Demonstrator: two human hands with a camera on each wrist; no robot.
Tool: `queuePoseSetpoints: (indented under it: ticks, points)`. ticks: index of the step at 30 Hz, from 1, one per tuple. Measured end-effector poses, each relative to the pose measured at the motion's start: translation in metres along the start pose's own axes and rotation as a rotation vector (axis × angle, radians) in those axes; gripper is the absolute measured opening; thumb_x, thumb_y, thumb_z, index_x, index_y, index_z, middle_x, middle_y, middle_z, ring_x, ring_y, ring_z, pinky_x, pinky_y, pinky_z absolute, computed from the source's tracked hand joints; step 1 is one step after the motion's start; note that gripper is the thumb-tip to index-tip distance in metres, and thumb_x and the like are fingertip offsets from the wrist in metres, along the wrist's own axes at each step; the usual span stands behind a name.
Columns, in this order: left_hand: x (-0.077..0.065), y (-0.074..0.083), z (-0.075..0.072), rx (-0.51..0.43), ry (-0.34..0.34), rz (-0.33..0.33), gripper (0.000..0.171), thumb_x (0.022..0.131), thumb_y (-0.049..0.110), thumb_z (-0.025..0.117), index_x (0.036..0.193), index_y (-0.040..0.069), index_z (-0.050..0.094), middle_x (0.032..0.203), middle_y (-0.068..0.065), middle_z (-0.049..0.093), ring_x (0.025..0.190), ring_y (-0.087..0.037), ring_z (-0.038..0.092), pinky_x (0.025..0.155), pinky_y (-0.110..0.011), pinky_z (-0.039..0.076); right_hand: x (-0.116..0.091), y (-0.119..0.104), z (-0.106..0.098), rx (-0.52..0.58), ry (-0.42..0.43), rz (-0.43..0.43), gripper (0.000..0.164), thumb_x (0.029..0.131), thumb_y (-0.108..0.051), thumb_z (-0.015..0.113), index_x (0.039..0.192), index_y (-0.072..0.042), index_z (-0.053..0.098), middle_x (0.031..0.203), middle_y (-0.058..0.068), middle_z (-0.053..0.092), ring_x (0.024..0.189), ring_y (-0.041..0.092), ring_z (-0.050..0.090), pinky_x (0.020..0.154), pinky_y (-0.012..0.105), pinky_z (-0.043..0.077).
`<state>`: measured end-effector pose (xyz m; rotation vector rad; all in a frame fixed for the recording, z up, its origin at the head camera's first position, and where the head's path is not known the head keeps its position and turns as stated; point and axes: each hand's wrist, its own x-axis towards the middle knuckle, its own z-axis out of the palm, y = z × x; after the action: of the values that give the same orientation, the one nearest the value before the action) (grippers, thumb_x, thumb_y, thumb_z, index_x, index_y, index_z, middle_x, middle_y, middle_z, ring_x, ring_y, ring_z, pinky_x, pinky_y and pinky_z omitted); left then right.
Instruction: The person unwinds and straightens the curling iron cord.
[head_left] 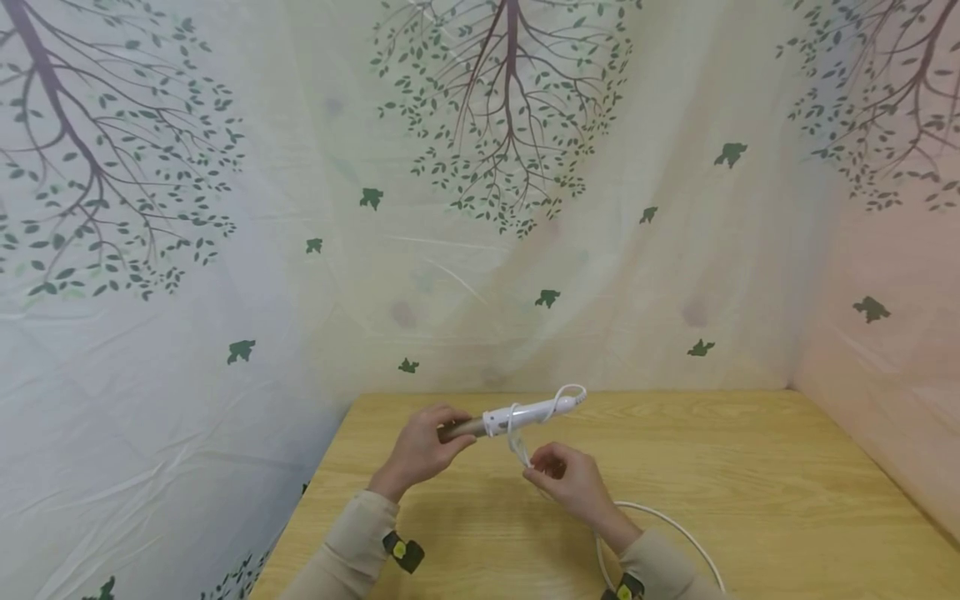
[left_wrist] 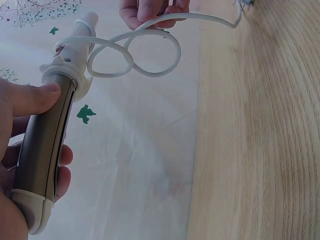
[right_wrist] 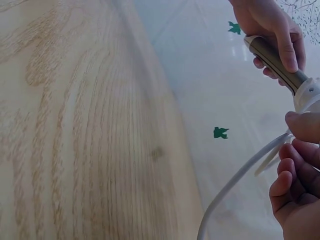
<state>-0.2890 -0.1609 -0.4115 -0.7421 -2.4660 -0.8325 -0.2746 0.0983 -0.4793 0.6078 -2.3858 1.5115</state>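
Observation:
A hair straightener (head_left: 528, 414) with a white handle and a bronze-coloured barrel is held above the table, its handle end tilted up to the right. My left hand (head_left: 422, 447) grips the barrel, thumb along its top near the handle and fingers round beneath. A white cord (left_wrist: 215, 18) winds round the handle and hangs off it in loose loops. With thumb and fingertips my right hand (head_left: 573, 483) pinches the cord just below the handle. In the right wrist view the barrel (right_wrist: 275, 61) shows beyond the pinching fingers (right_wrist: 302, 126).
Below both hands is a wooden table (head_left: 750, 467). The rest of the cord curves over it beside my right forearm. A pale cloth (head_left: 480, 333) printed with trees and green leaves hangs behind the table and along its sides.

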Motion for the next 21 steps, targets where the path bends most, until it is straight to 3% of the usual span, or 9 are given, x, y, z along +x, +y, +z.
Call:
queuePoseSetpoints:
  ticks: [9, 21]
  points:
    - [-0.001, 0.001, -0.001, -0.012, -0.001, -0.007, 0.026, 0.080, 0.019, 0.081, 0.103, 0.013, 0.073, 0.095, 0.003, 0.070, 0.080, -0.007, 0.061, 0.070, -0.024, 0.049, 0.000, 0.003, 0.002, -0.021, 0.015, 0.029, 0.010, 0.082, -0.011, 0.077, 0.086, -0.012, 0.067, 0.077, -0.003, 0.067, 0.064, 0.003, 0.058, 0.060, 0.021, 0.051]
    - [-0.004, -0.005, 0.000, -0.012, 0.002, -0.025, 0.026, 0.079, 0.019, 0.082, 0.103, 0.014, 0.072, 0.096, 0.004, 0.069, 0.081, -0.007, 0.061, 0.071, -0.024, 0.050, 0.001, 0.008, -0.009, -0.051, 0.032, 0.124, 0.008, 0.084, -0.007, 0.074, 0.086, -0.012, 0.067, 0.077, -0.003, 0.067, 0.067, 0.006, 0.058, 0.063, 0.021, 0.049]
